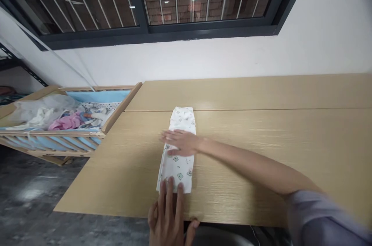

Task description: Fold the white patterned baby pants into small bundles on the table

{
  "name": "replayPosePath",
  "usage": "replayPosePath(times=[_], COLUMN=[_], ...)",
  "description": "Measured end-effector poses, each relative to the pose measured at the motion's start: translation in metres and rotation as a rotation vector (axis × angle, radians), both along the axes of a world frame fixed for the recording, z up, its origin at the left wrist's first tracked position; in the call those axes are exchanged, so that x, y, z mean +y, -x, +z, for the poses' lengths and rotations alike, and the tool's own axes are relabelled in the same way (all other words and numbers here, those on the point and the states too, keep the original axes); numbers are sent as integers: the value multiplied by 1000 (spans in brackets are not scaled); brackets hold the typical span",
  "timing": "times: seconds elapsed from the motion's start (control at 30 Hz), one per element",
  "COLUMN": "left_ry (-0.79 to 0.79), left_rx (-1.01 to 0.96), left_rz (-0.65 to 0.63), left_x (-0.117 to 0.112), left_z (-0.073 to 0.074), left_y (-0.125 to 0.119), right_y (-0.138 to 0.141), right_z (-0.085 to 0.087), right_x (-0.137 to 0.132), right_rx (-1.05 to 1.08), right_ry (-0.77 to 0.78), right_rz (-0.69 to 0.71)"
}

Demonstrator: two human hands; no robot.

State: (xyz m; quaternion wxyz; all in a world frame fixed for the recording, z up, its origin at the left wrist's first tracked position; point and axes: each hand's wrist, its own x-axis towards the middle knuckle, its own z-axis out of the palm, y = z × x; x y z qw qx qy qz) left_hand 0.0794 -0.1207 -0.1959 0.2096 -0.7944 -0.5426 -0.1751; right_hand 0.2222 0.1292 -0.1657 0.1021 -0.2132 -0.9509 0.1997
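A long, narrow white piece of folded fabric with small green and pink prints lies flat on the wooden table. What kind of cloth it is, I cannot tell. Across its middle rests my right hand, palm down, fingers stretched to the left and slightly blurred. My left hand is at the cloth's near end, fingers spread and fingertips on its edge. Neither hand is closed around anything.
To the left stands a wooden crib with blue lining, holding a pink cloth, other crumpled fabrics and a translucent plastic bag. A white wall with a barred, dark-framed window rises behind the table. The grey floor shows below left.
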Motion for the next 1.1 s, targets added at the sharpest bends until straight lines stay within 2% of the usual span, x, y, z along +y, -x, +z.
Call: replayPosePath(times=[0.13, 0.23, 0.33, 0.43, 0.53, 0.63, 0.77, 0.83, 0.93, 1.03, 1.1], left_ry=[-14, -27, -61, -61, -11, 95, 208, 202, 140, 128, 168], left_rx=[40, 56, 58, 53, 7, -79, -146, -138, -160, -125, -30], left_rz=[6, 1, -12, -14, -63, -212, -373, -431, -471, -562, -653], left_x=[1, 2, 1, 2, 10, 28, 48, 48, 36, 20, 12], left_z=[2, 3, 1, 1, 11, 29, 44, 45, 44, 51, 60], left_y=[-1, -1, -4, -3, 12, 40, 69, 72, 65, 58, 57], right_y=[-6, -13, -16, -17, -20, -29, -46, -53, -61, -67, -71], right_z=[2, 3, 3, 5, 15, 34, 54, 53, 37, 20, 18], right_x=[72, 112, 130, 125, 91, 29, -70, -115, -168, -205, -219], right_rx=[-54, -50, -59, -36, 106, 216, 91, 14, -5, 12, 28], right_ry=[-38, -56, -58, -110, -190, -231, -84, -128, -267, -457, -513], right_rz=[-191, -291, -315, -308, -326, -290, -30, 73, 53, -2, -8])
